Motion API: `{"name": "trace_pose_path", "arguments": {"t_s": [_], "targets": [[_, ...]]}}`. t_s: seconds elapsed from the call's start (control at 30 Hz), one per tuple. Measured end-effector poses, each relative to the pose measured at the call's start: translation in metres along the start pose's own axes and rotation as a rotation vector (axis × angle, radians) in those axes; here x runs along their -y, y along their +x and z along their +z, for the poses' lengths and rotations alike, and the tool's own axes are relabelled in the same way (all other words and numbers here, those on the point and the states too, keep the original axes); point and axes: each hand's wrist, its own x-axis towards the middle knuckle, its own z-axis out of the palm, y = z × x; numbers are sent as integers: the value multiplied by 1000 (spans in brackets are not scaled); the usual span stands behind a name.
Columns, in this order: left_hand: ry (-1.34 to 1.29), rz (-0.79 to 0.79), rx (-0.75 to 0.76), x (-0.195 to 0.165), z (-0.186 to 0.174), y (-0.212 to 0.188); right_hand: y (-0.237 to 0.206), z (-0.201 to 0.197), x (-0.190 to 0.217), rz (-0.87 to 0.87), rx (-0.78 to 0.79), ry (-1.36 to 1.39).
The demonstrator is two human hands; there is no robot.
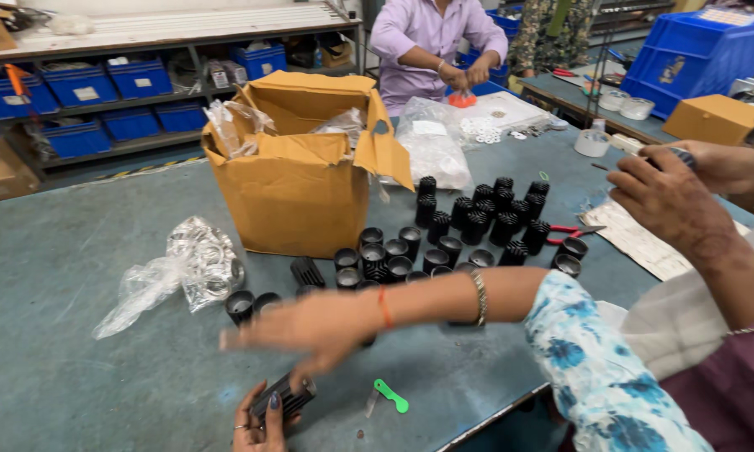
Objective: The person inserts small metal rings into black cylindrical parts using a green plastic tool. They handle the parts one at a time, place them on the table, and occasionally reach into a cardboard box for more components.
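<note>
**Item: black ribbed cylinder, held in the left hand**

- Left hand point(259, 423): at the bottom edge of the view, rings on the fingers and a painted nail. The fingers are curled round the black ribbed metal cylinder point(283, 398), thumb on top.
- The cylinder: short, matt black, lengthwise fins all round. It lies tilted on its side, the far end clear of the fingertips, just over the grey-green worktable point(75, 368).
- Right hand point(310, 328): blurred, fingers spread and holding nothing. It hovers directly above the left hand's fingers, palm down. The arm has an orange thread and a metal bracelet at the wrist, and a blue-flowered sleeve.
- Just right of the left fingers: a small green plastic tool point(391, 395), flat on the table.
- Beyond the right fingertips: a clear plastic bag of silvery rings point(197, 264), a torn brown cardboard box point(297, 184) and, further right, a cluster of matching black finned cylinders point(469, 226), upright and close-packed.
- Far right, well apart: a co-worker's hands point(670, 192), closed together over a small item too hidden to identify.
</note>
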Motion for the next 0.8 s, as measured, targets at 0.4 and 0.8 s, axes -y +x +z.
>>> {"name": "trace_pose_path", "arguments": {"t_s": [0.4,0.8], "targets": [[-33,58,18,-42,16,-42,-31,29,44,261,170,87],[469,271,-76,-35,43,-23,-189,-124,-164,795,-806,-358]]}}
